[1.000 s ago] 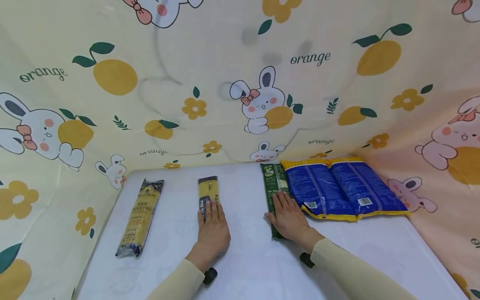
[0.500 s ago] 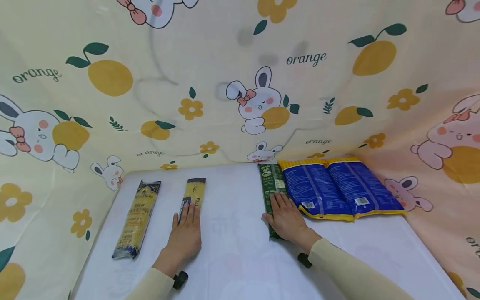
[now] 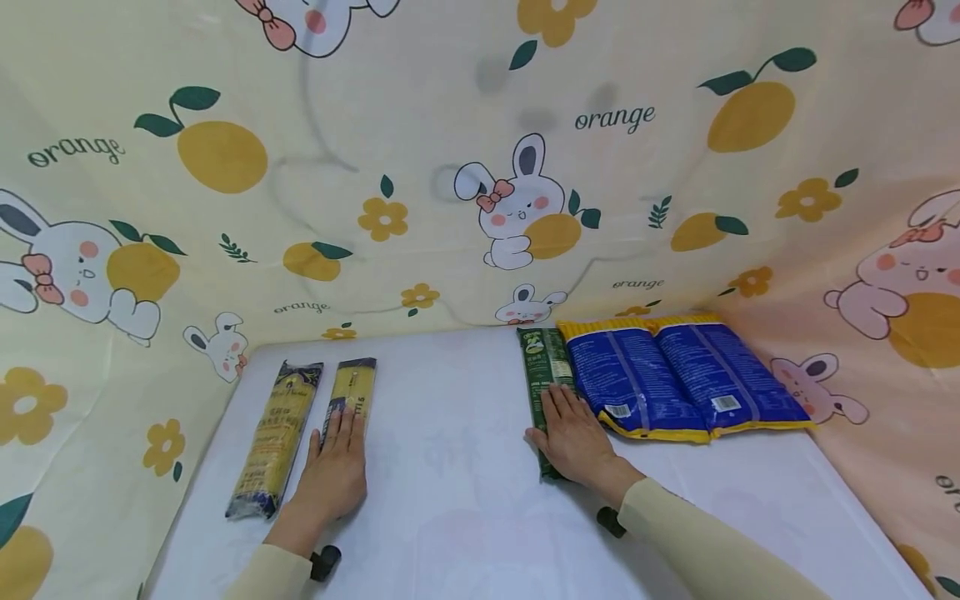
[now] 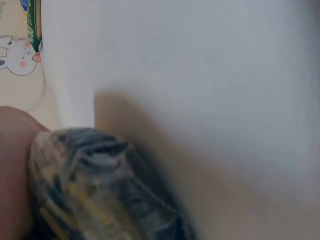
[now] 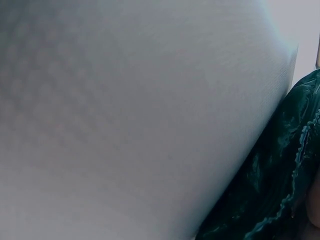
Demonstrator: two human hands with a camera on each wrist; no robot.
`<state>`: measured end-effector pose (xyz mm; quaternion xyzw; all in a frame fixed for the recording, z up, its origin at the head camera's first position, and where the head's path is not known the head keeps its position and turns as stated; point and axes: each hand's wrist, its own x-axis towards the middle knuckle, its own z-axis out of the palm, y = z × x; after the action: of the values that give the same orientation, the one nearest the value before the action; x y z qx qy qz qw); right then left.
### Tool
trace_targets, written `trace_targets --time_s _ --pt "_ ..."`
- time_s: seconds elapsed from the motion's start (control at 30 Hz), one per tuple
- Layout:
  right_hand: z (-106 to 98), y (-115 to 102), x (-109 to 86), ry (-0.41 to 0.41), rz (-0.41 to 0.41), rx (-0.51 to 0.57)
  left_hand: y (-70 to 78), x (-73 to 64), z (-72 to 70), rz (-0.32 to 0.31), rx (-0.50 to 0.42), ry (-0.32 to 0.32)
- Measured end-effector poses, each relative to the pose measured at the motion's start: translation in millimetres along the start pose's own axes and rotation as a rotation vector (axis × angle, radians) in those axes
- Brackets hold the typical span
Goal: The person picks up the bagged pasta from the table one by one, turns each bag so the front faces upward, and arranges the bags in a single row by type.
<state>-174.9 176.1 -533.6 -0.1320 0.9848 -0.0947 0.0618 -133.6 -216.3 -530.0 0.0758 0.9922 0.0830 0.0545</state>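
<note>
In the head view my left hand (image 3: 335, 479) lies over the lower half of a yellow spaghetti pack (image 3: 354, 385), its fingers straight along the top. The crinkled dark end of that spaghetti pack (image 4: 110, 185) fills the bottom of the left wrist view. To its left lies a longer yellow pasta pack (image 3: 277, 442), slightly slanted. My right hand (image 3: 581, 446) rests with extended fingers on a slim dark green packet (image 3: 542, 358). In the right wrist view the green packet (image 5: 280, 170) shows its shiny, crimped seam at the right edge.
Two blue bags with yellow ends, a nearer one (image 3: 618, 371) and a right one (image 3: 723, 371), lie side by side just right of the green packet. All rest on a white tabletop (image 3: 457, 500), with a printed cloth (image 3: 420, 125) hanging behind and at the sides.
My left hand has slid leftward across the table with the spaghetti pack, bringing it beside the longer pasta pack. My right hand stays on the green packet.
</note>
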Motion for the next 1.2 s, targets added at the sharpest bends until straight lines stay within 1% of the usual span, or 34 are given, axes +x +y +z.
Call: trace_targets --time_s 0.2,0.27,0.43,0.63,0.77,0.9,1.03,1.13,1.2 --pt "-0.6 1.3 -0.7 -0.013 -0.002 -0.003 -12.6 -1.6 -0.7 0.051 0.030 0.059" --pt "0.2 0.5 -0.6 -0.024 0.004 -0.003 -15.0 -1.7 0.3 0.059 0.035 0.067" --pt "0.7 -4.2 -1.9 -0.040 0.016 0.038 -12.7 0.5 4.9 0.049 0.024 0.043" --pt "2.9 -12.4 -4.7 -0.049 0.012 0.006 -10.0 0.4 5.0 0.017 0.005 0.022" --pt "4.9 -23.2 -10.5 -0.067 -0.001 0.007 -6.2 -0.1 2.4 0.002 0.007 0.010" --pt "7.7 -38.1 -21.9 -0.071 -0.055 0.013 -2.6 -0.8 -1.0 -0.002 0.000 -0.007" --pt "10.3 -54.6 -37.3 -0.067 -0.165 0.017 -1.1 -0.4 -4.1 -0.002 -0.009 -0.031" --pt "12.0 -68.9 -47.3 -0.092 -0.232 0.017 -0.3 1.6 -7.0 -0.005 -0.026 -0.052" --pt "13.1 -79.1 -51.6 -0.116 -0.249 0.023 0.5 3.4 -9.0 -0.007 -0.035 -0.066"
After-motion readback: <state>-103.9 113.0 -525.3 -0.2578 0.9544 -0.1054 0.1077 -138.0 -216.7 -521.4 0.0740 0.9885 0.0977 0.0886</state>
